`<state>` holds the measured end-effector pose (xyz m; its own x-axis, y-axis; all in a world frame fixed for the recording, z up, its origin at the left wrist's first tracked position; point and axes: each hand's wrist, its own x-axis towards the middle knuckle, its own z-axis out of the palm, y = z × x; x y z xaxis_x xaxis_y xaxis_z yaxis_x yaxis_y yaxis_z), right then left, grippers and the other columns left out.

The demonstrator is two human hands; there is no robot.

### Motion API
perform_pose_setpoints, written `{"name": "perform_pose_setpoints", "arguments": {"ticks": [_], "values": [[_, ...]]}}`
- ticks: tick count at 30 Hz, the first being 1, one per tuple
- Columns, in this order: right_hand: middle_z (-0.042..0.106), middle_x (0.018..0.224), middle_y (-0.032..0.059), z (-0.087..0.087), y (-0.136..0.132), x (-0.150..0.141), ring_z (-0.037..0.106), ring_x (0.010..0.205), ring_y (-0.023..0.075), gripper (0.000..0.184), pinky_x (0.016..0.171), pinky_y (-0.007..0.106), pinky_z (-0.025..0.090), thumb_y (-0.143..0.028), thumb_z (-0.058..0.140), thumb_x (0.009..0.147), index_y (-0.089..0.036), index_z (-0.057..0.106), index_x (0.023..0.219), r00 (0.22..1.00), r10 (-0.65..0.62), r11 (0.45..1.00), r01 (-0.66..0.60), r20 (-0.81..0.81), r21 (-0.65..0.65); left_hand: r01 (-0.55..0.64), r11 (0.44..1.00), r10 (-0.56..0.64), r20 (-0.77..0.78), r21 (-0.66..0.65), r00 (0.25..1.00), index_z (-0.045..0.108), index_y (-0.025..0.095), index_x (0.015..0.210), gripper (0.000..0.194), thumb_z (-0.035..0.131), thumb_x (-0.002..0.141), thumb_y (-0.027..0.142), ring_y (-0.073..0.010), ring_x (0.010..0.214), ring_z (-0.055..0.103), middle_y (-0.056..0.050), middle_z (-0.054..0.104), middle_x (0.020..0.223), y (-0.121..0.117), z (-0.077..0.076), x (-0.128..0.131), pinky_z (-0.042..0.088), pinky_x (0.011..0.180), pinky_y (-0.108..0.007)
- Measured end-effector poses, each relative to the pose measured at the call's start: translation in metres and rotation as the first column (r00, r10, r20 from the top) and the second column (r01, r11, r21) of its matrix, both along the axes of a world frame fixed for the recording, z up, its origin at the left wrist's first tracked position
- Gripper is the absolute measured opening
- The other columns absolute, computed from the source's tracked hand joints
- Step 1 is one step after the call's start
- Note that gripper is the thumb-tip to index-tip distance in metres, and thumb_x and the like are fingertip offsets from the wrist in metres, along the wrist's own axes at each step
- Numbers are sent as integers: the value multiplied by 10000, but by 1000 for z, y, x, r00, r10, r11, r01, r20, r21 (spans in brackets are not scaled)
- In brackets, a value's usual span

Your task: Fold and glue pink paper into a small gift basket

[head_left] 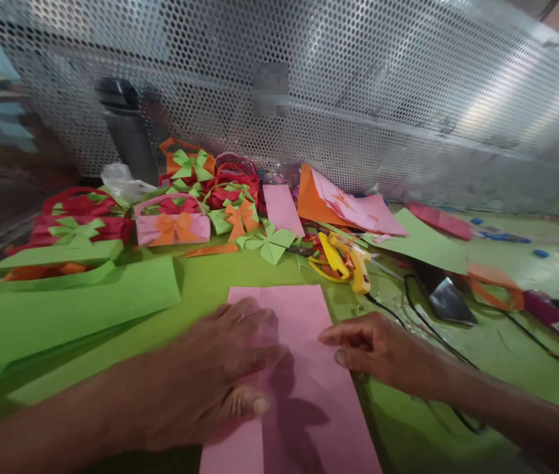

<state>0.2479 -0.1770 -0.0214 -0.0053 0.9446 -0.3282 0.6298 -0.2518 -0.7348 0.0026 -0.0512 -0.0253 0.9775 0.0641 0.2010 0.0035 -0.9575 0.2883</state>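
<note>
A sheet of pink paper [309, 395] lies lengthwise in front of me, with a narrow strip along its left side folded over. My left hand [230, 368] rests on that strip, fingers stretched out and a little blurred, thumb pointing right. It casts a shadow across the sheet. At the paper's right edge is my right hand [378, 349], its index finger and thumb slightly apart over the margin with nothing held between them. Beyond the sheet lie yellow-handled scissors [332, 255] and a yellow glue gun [359, 266].
Small paper bags with bows, such as a pink one [173, 227], stand at the back left near a dark bottle [128, 131]. Green paper [72, 303] covers the left. A phone [444, 296], black cables and a power strip [558, 319] lie right. Perforated metal [358, 85] rises behind.
</note>
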Motion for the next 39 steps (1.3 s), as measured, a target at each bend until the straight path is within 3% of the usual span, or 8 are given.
{"name": "perform_pose_setpoints", "arguments": {"ticks": [3,11,14,18,25,28,32,39], "values": [[505,592,-27,3,1,-5,401,532,98,329,479,206,296,-278,571,743,-211,670,1049,1000,-6,999,6,-22,-40,-10,1000,10,-31,11,999,448,319,1263,465,447,832,495,-325,1220,346,-76,461,1285,-1,-2,0,293,997,-501],[445,491,-65,4,7,-12,394,451,82,337,432,195,278,-217,583,701,-179,651,1030,998,-62,995,61,1,-84,-24,1000,24,-124,2,992,454,249,1261,512,403,837,532,-353,1246,323,-120,417,1333,-7,3,3,273,997,-536],[553,595,-17,4,4,-13,493,539,114,308,490,211,363,-308,563,755,-173,646,1019,996,-59,998,58,-71,-20,0,998,-4,-82,-56,997,451,195,1261,547,413,835,537,-305,1183,419,-122,472,1291,-9,3,4,291,1007,-456],[563,646,-4,10,2,-14,525,567,120,309,525,220,415,-337,429,849,-193,635,1029,994,-28,994,40,-109,102,18,996,-19,-4,-91,1000,499,164,1209,540,408,835,544,-272,1089,502,-128,535,1218,-12,0,7,324,977,-398],[656,781,4,24,13,-25,591,672,138,313,624,242,444,-207,433,854,-257,601,1113,973,98,951,-153,208,268,22,987,-12,62,-156,998,609,194,972,496,359,823,597,-254,1017,506,-101,569,1112,-14,-1,7,363,933,-373],[679,898,11,24,20,-34,615,770,151,294,685,245,452,-195,422,865,-274,619,1069,938,197,892,-292,284,345,39,986,-27,75,-163,997,618,210,915,411,377,851,536,-246,1013,504,-82,581,1077,-14,-1,7,356,940,-380],[673,863,26,13,30,-39,617,809,172,275,701,256,449,-170,419,859,-259,623,1022,882,271,816,-422,384,394,26,989,-14,78,-145,997,607,211,969,353,373,880,460,-237,1027,515,-74,611,1029,-13,-2,9,345,961,-381],[636,705,14,-4,60,-32,576,640,160,449,617,266,409,-225,529,801,-185,452,1241,910,78,896,-243,406,372,-97,981,98,-8,-170,995,516,142,1066,278,380,892,310,-245,969,543,-108,602,1029,-12,-3,12,421,888,-404]]}}
